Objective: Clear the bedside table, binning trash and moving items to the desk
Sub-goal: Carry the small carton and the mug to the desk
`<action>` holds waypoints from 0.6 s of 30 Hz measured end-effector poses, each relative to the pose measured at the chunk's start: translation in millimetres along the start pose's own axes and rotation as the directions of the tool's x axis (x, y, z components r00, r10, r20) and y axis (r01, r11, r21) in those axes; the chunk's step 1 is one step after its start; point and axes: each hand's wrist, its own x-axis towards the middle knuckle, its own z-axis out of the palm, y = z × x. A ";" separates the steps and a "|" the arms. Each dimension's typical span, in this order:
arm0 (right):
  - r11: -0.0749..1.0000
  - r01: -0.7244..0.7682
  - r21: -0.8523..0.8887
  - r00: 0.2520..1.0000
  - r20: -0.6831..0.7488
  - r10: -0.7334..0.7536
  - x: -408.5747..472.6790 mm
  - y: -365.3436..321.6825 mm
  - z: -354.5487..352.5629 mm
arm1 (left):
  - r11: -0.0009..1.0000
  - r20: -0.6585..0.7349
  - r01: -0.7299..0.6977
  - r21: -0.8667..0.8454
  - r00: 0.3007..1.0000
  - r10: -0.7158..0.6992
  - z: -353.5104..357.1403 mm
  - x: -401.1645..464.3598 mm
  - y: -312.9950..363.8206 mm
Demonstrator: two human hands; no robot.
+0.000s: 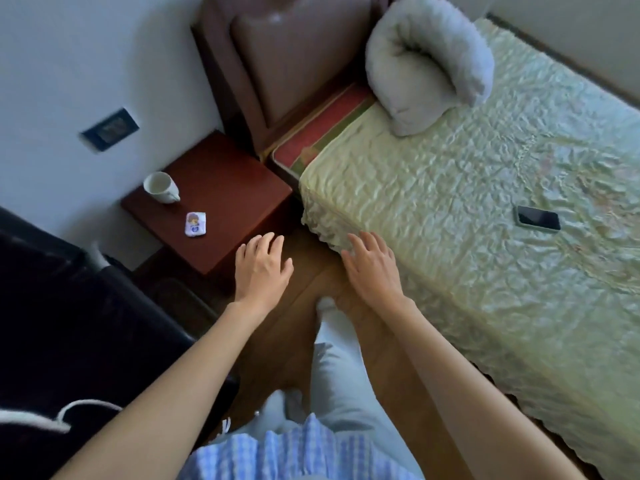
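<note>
So, head view: left hand (265,263) and right hand (372,268) both out in front, fingers spread wide, holding nothing. Left one hangs by the bedside table (221,188) corner. White cup (161,187) and small packet (196,224) sit on top, apart. Phone (538,218) on the bed (467,209)

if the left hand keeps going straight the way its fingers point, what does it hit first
Probably the near corner of the bedside table: the left hand, open and empty, points up over that corner. The small packet and mug lie further left, off that line. Height above the table is unclear.
</note>
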 end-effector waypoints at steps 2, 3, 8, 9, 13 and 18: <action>0.999 0.052 0.002 0.999 0.014 -0.052 47.5 1.8 -7.2 | 0.999 -0.011 0.053 0.007 0.999 -0.053 2.3 35.0 -0.8; 0.996 0.087 0.001 0.996 0.029 -0.087 71.2 1.6 -11.2 | 0.996 -0.017 0.086 0.009 0.996 -0.086 2.9 52.2 -1.2; 0.962 0.261 -0.074 0.958 0.141 -0.249 176.7 -7.9 -26.5 | 0.977 -0.069 0.212 0.012 0.975 -0.211 0.9 121.0 -8.9; 0.951 0.298 -0.081 0.945 0.166 -0.281 194.2 -11.5 -26.5 | 0.972 -0.075 0.235 0.015 0.970 -0.233 1.2 130.6 -12.9; 0.912 0.401 -0.084 0.896 0.241 -0.372 250.8 -32.9 -15.6 | 0.932 -0.057 0.362 0.025 0.931 -0.360 3.7 152.3 -36.4; 0.841 0.534 -0.082 0.809 0.339 -0.480 305.1 -71.5 12.6 | 0.853 -0.085 0.521 0.020 0.851 -0.518 5.8 171.9 -78.7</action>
